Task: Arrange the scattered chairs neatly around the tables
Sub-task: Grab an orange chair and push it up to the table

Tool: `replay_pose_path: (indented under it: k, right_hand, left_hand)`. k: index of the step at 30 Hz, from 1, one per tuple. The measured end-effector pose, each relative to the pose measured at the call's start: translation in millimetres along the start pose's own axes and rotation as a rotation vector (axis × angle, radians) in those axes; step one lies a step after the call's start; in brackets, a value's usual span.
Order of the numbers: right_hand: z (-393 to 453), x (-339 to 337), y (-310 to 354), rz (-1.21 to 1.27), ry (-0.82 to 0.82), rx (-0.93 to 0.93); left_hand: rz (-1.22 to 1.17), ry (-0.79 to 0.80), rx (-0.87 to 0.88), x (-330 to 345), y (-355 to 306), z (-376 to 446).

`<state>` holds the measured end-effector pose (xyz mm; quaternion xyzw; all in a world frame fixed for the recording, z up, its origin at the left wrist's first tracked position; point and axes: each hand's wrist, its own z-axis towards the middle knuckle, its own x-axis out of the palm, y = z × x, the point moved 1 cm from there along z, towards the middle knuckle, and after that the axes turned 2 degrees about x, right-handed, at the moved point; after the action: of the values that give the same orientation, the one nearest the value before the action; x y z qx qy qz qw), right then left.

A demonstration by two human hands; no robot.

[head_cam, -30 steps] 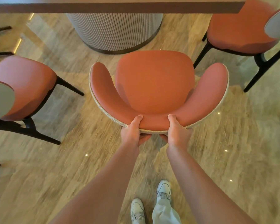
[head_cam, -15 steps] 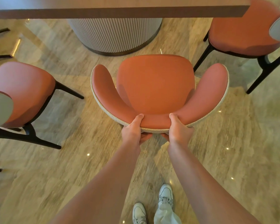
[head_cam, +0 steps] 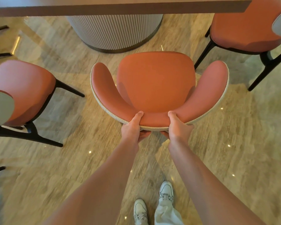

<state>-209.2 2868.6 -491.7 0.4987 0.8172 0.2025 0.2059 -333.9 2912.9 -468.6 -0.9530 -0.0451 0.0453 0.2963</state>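
Floor [head_cam: 234,151]: polished beige stone with a streaked grain, small light glints reflected in it. Standing on it: table [head_cam: 117,7] on a ribbed cylindrical pedestal [head_cam: 113,30]; centre chair [head_cam: 156,82], orange seat, facing the pedestal; left chair [head_cam: 21,88] and right chair [head_cam: 243,30] on black legs, either side. Two pale sneakers [head_cam: 166,190] stood behind the centre chair.
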Motion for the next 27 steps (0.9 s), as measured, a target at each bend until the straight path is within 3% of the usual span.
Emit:
replay_pose_path:
  k: [6,14,23,27]
  right_hand:
    - [-31.5,-12.9,17.9,-0.051,0.124,0.041]
    - [-84.1,-55.2,24.2,-0.123,0.315,-0.037]
    - [-207.6,-81.1,63.1,-0.188,0.641,-0.406]
    - [-273.9,-81.1,70.4,-0.306,0.790,-0.534]
  left_hand:
    - [0.084,0.086,-0.031,-5.0,-12.8,-18.7]
    - [-0.098,0.175,0.042,-35.6,-15.4,-75.3]
    - [-0.040,0.183,0.498,-77.3,-71.4,-205.2]
    - [-0.066,0.177,0.620,-116.2,-88.5,-256.1]
